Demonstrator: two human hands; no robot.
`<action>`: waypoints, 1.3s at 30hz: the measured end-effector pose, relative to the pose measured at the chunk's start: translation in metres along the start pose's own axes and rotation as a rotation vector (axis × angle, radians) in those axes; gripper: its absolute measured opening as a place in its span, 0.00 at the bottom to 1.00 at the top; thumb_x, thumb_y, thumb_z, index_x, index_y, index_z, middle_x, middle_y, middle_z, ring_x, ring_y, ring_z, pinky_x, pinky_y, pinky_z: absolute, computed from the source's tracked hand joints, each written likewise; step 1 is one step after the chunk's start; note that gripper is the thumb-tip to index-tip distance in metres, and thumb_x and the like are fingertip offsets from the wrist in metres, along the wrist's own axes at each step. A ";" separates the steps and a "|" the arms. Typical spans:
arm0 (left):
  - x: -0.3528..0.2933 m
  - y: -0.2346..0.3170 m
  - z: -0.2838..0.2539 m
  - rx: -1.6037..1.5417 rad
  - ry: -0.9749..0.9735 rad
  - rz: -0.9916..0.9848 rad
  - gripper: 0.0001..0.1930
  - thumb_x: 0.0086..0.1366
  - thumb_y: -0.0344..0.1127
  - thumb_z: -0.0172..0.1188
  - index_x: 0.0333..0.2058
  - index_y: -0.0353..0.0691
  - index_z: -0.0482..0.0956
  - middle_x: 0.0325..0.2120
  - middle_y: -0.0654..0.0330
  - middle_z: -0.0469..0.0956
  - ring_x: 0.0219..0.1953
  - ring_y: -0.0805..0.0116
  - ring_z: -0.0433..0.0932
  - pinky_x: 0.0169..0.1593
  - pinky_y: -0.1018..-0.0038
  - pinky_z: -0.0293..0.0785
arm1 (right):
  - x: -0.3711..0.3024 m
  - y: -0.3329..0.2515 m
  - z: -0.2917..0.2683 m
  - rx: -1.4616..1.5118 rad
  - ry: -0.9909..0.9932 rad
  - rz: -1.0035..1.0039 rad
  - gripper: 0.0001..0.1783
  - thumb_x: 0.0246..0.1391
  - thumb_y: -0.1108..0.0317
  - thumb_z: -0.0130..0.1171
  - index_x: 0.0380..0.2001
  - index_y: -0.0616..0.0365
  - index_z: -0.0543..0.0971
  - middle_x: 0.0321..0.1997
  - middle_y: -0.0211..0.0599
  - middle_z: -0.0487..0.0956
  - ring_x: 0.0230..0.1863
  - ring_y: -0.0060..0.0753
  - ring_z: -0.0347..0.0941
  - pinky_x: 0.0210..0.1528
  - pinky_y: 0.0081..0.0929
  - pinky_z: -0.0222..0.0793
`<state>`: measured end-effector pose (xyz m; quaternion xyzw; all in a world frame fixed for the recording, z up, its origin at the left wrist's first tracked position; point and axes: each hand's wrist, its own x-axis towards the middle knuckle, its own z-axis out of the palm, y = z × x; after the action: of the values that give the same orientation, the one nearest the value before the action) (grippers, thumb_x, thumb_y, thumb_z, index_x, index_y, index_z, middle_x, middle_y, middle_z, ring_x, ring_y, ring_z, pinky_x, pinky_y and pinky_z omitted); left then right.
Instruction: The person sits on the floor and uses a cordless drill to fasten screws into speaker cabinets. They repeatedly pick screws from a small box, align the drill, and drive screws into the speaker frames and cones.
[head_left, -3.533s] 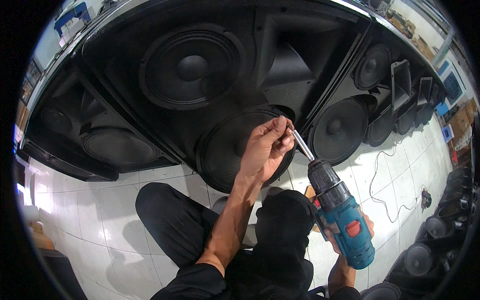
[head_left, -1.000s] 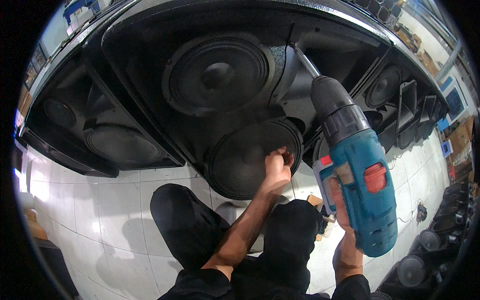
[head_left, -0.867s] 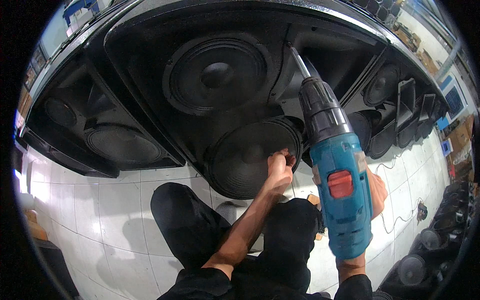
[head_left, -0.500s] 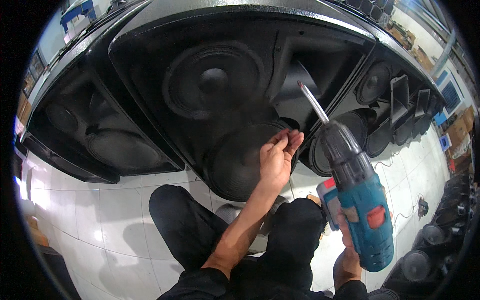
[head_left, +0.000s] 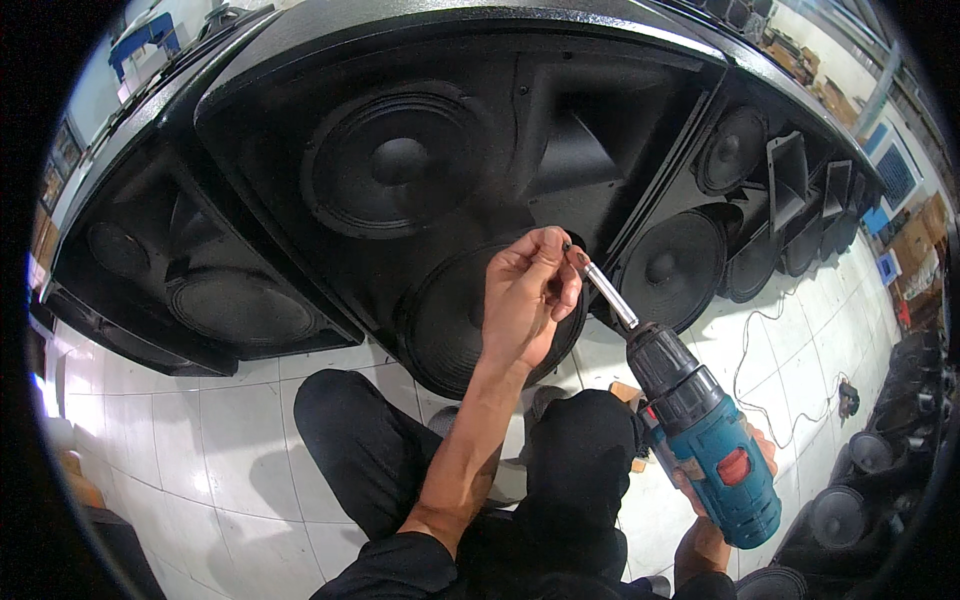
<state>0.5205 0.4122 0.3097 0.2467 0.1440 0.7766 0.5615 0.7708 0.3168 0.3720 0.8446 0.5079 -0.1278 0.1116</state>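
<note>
A teal and black cordless drill [head_left: 715,445] is gripped by my right hand [head_left: 765,450], its long silver driver bit [head_left: 608,296] pointing up and to the left. My left hand [head_left: 525,290] pinches a small dark screw [head_left: 567,246] between thumb and fingertips, right beside the tip of the bit. Whether screw and bit touch, I cannot tell. Behind the left hand stands a big black speaker cabinet [head_left: 480,200]. It carries an upper round cone [head_left: 398,162], a lower round cone [head_left: 440,320] partly covered by my hand, and a horn [head_left: 580,155].
Another black cabinet [head_left: 190,270] stands to the left. More speakers [head_left: 670,265] line up to the right. Loose drivers [head_left: 838,515] lie along the lower right edge. A thin cable [head_left: 745,345] runs over the white tiled floor [head_left: 180,430].
The drill has swung down and left, bringing its bit to my left hand. My left hand has risen slightly and turned, its fingers now pinching the screw near the bit tip.
</note>
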 end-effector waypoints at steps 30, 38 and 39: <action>0.012 -0.007 -0.007 -0.072 -0.197 -0.151 0.09 0.71 0.35 0.54 0.41 0.35 0.78 0.35 0.48 0.82 0.14 0.80 0.70 0.15 0.87 0.58 | 0.060 0.034 0.059 0.763 0.652 -1.244 0.36 0.28 0.55 0.81 0.42 0.59 0.76 0.33 0.36 0.79 0.34 0.34 0.79 0.39 0.30 0.73; 0.035 0.027 0.066 -0.097 -0.066 -0.056 0.14 0.72 0.39 0.52 0.45 0.34 0.75 0.41 0.50 0.81 0.22 0.82 0.68 0.17 0.87 0.60 | 0.057 -0.003 0.055 0.786 0.658 -0.905 0.46 0.25 0.47 0.81 0.49 0.58 0.74 0.42 0.40 0.76 0.45 0.39 0.75 0.49 0.35 0.71; 0.040 0.034 0.073 -0.145 -0.022 -0.070 0.13 0.71 0.38 0.52 0.46 0.33 0.74 0.42 0.49 0.80 0.21 0.82 0.68 0.16 0.87 0.61 | 0.057 -0.010 0.052 0.849 0.644 -0.907 0.47 0.25 0.47 0.81 0.49 0.58 0.74 0.43 0.40 0.76 0.45 0.39 0.75 0.49 0.35 0.71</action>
<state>0.5236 0.4346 0.3965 0.2088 0.0898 0.7622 0.6061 0.7826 0.3522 0.3038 0.5159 0.7241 -0.0926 -0.4483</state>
